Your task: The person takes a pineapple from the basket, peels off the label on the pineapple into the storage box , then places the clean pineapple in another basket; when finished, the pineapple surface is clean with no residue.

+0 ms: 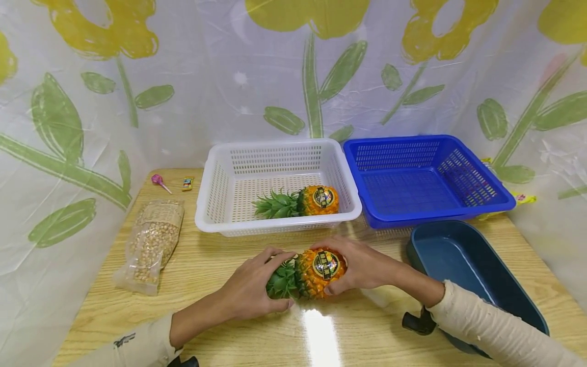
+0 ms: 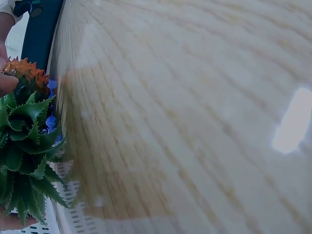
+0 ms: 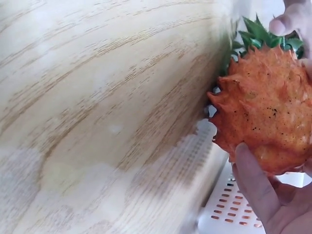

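A small pineapple with an orange body, green crown and round black-and-gold label lies on its side, just above or on the table, between both hands. My left hand grips it at the leafy crown. Around the orange end curl the thumb and fingers of my right hand; the right wrist view shows its thumb against the spiky skin. Behind the hands, a white perforated basket holds a second labelled pineapple, its crown pointing left.
A blue basket stands right of the white one. In front of it, a dark teal tub sits partly under my right forearm. On the left lie a bag of corn kernels, a pink lollipop and a small yellow packet.
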Demonstrator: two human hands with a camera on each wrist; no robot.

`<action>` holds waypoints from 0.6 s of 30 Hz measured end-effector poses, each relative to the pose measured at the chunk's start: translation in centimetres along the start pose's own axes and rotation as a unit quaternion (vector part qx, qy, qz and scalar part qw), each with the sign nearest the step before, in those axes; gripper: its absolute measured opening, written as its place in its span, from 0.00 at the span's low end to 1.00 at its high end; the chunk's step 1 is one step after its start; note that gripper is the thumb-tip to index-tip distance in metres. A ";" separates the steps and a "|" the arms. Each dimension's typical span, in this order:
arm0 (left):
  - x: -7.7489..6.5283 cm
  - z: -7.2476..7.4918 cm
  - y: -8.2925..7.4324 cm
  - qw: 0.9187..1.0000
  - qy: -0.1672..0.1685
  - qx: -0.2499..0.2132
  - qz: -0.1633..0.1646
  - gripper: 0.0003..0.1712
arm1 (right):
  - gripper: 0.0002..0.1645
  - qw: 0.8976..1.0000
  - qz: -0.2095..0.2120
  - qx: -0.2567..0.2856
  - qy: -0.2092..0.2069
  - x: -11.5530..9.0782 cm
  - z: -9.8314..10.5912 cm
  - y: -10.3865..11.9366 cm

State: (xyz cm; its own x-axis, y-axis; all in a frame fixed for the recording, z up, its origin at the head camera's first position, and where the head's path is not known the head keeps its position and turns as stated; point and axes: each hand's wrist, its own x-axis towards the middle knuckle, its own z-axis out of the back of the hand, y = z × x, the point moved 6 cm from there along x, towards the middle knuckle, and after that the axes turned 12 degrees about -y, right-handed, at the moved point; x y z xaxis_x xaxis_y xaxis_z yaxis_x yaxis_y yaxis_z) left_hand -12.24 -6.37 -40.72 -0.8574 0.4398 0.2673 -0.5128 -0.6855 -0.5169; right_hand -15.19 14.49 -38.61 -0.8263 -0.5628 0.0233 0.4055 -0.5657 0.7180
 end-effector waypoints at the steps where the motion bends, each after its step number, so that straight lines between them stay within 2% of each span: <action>1: 0.0 0.0 0.0 1.000 -0.001 0.001 0.000 0.53 | 0.49 1.000 -0.001 0.004 -0.002 0.0 0.0 0.0; 7: 0.0 -0.1 0.1 1.000 0.000 0.008 0.003 0.52 | 0.49 0.999 -0.011 0.011 -0.028 -0.2 0.3 0.0; 18: 0.0 -0.1 0.2 1.000 -0.002 0.012 -0.001 0.41 | 0.48 0.997 -0.026 0.038 -0.059 -0.5 0.8 -0.4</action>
State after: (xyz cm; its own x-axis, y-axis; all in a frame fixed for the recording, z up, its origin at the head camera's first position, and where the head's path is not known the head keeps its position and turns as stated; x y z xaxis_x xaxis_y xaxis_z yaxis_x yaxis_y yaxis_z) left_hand -12.36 -6.47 -40.87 -0.8567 0.4388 0.2713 -0.5151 -0.6979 -0.4976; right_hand -15.25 15.46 -38.32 -0.8875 -0.4563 0.0641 0.3342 -0.5416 0.7714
